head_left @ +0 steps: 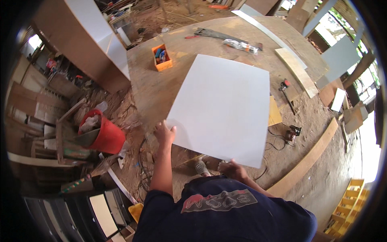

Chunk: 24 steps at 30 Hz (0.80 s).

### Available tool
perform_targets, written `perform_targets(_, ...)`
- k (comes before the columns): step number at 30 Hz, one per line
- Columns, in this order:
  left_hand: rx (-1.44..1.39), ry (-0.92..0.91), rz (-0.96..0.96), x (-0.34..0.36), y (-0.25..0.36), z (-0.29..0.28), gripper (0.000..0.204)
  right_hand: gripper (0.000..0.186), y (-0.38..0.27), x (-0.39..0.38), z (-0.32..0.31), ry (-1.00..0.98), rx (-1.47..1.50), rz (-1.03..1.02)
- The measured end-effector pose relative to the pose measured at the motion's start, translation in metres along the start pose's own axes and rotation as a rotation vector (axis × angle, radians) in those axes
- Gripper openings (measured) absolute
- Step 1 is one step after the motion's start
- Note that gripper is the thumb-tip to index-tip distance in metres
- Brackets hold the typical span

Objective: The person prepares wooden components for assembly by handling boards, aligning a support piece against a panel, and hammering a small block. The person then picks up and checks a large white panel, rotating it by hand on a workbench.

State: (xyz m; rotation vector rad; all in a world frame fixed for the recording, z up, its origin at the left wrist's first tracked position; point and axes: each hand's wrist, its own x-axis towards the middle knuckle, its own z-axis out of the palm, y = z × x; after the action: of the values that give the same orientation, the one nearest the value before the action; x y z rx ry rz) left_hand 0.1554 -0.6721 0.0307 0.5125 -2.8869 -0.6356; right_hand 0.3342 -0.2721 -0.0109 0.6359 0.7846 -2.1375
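A large white panel [223, 107] lies flat on the wooden worktable [147, 84], its near edge toward my body. My left hand [164, 133] grips the panel's near left corner, with the thumb on the upper side and the fingers at the edge. At the near edge, right of the middle, my right hand [233, 169] is closed on the panel; part of its fingers is hidden. A yellowish board piece [275, 111] shows from under the panel's right side.
On the table are an orange box [164, 65] of small items, a dark tool bag [219, 34], a plastic-wrapped packet [240, 46] and a wooden plank [297, 72]. A corded power tool [291, 134] sits right. A red bucket [108, 135] stands left, near a tall cabinet [80, 44].
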Motion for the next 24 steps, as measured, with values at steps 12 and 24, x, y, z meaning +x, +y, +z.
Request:
perform_targets(12, -0.641, -0.923, -0.149, -0.175, 0.056, 0.031, 0.049, 0.060, -0.060, -0.002, 0.030, -0.491, -0.530, 0.230)
perform_targets(24, -0.376, -0.667, 0.350, -0.199, 0.244, 0.075, 0.055, 0.060, -0.346, -0.017, -0.204, 1.253, -1.335, -0.808)
